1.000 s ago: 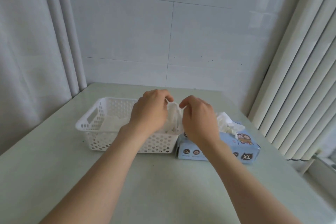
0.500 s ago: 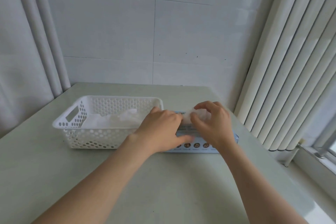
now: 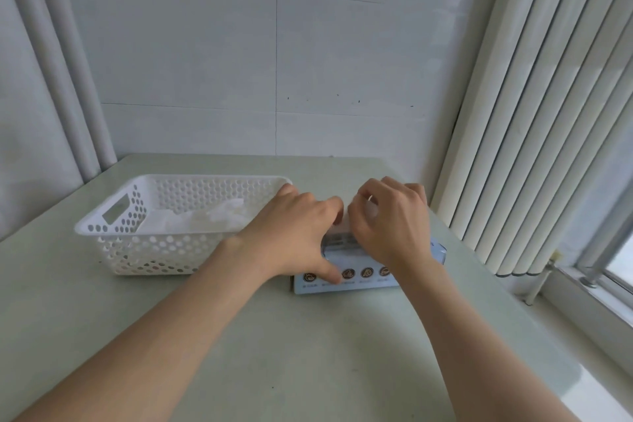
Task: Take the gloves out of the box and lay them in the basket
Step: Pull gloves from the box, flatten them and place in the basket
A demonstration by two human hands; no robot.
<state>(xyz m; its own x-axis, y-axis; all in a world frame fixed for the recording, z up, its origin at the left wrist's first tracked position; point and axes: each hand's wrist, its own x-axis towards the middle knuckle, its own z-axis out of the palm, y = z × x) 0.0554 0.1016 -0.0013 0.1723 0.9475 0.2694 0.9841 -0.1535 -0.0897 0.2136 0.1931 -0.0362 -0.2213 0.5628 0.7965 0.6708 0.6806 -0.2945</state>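
Both hands have shifted right since a second ago, from above the basket [image 3: 113, 226] to the box [image 3: 346, 279], which stands just right of the basket on the surface [image 3: 274, 353]. Left hand [image 3: 294, 236] lies flat over the box top, fingers straight, thumb down on its near face, steadying it. Right hand [image 3: 390, 226] has a narrow grip: its curled fingertips appear to pinch a white glove [image 3: 351, 216] at the box's opening, though the hand hides most of it. Some of the task looks done, since pale gloves [image 3: 205, 219] already lie in a loose heap in the basket. This next one is not yet out, and how many are left in the box is hidden. Counted: one basket, one box, one glove being drawn. The heap is too crumpled to count.
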